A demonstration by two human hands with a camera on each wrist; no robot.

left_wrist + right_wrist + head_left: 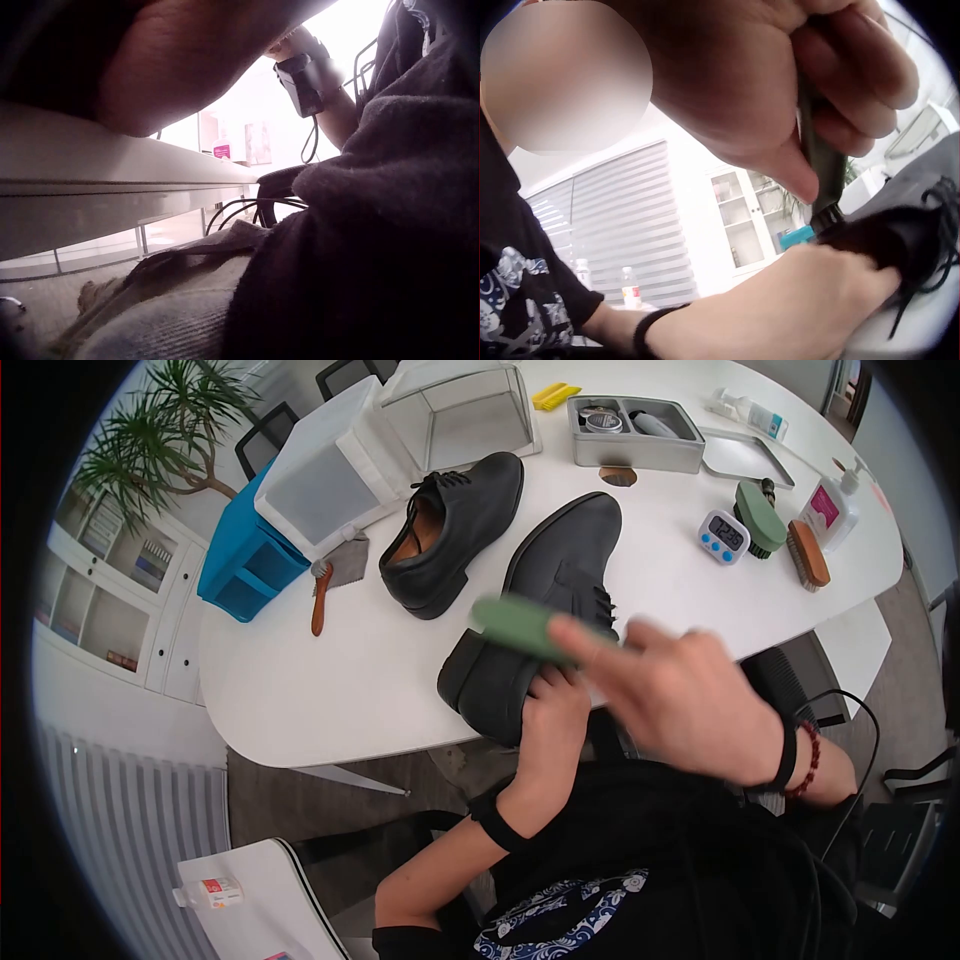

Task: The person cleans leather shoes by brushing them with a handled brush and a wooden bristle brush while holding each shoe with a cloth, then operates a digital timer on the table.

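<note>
A black lace-up dress shoe [565, 550] lies tilted at the table's front, its toe pointing away and its heel toward me. My left hand [557, 720] reaches into the shoe's opening and holds it there, the fingers partly hidden inside. In my right hand [680, 700] is a green-backed shoe brush [515, 625], blurred and overlapping the heel side of the shoe. The right wrist view shows the fingers wrapped round the brush [825, 172], with its dark bristles close to the shoe's collar. In the left wrist view the left hand [172, 67] is mostly in shadow.
The other black shoe [480, 510] stands to the left, near a small wooden-handled brush [320, 600]. At right sit a timer [723, 538], another green brush [760, 520], a brown brush [808, 555] and a pump bottle [835, 510]. A metal tin [640, 455] stands behind.
</note>
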